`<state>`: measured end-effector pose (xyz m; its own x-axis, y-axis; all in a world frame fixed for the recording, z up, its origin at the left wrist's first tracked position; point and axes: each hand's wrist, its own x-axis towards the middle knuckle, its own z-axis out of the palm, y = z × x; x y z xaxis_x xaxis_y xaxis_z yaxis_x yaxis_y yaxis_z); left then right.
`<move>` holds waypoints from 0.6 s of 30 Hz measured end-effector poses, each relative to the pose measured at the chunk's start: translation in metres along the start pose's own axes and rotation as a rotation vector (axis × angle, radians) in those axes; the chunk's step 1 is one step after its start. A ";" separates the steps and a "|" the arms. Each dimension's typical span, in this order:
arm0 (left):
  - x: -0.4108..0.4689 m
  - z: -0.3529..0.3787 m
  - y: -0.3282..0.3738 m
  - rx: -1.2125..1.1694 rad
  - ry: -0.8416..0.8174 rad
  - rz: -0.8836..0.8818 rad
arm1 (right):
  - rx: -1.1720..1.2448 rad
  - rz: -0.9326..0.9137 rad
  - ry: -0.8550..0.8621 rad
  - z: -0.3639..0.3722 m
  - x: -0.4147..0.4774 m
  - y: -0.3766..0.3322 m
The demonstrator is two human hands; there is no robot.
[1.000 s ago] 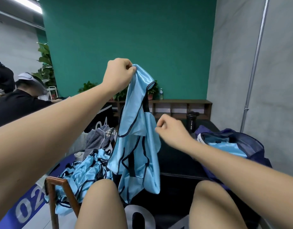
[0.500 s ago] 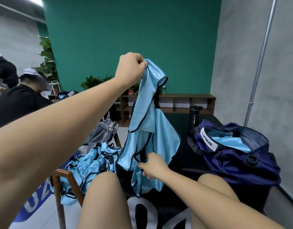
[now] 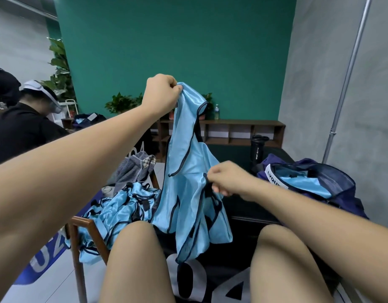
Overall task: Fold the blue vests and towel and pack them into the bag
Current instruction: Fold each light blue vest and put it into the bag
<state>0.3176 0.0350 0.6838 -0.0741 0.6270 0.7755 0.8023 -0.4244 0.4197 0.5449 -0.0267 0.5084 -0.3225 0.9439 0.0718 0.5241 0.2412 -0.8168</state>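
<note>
A light blue vest (image 3: pixel 186 171) with dark trim hangs in front of me. My left hand (image 3: pixel 161 94) grips its top edge, raised high. My right hand (image 3: pixel 227 180) pinches a dark strap at the vest's right side, about mid-height. A heap of more blue vests (image 3: pixel 118 213) lies on a wooden chair at my left. A grey checked towel (image 3: pixel 135 169) sits behind that heap. The navy bag (image 3: pixel 315 184) stands open at my right with blue fabric folded inside.
A black sport bottle (image 3: pixel 257 149) stands behind the bag on the dark table (image 3: pixel 243 206). The wooden chair frame (image 3: pixel 79 243) is by my left knee. A person in black sits at far left. A low wooden shelf runs along the green wall.
My right hand rose from the vest's lower hem to pinch a strap at mid-height. My left hand kept the vest's top raised.
</note>
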 end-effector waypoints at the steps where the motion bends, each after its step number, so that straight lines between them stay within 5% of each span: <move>1: 0.000 0.001 -0.003 0.004 -0.001 -0.014 | 0.009 -0.022 0.012 -0.014 -0.002 -0.010; 18: -0.061 0.057 -0.033 -0.102 -0.122 -0.258 | -0.020 -0.060 0.396 -0.123 0.018 -0.114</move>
<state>0.3290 0.0477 0.5957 -0.1912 0.7941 0.5770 0.7019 -0.3003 0.6459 0.5762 -0.0092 0.6732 -0.0259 0.9410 0.3373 0.5298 0.2991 -0.7936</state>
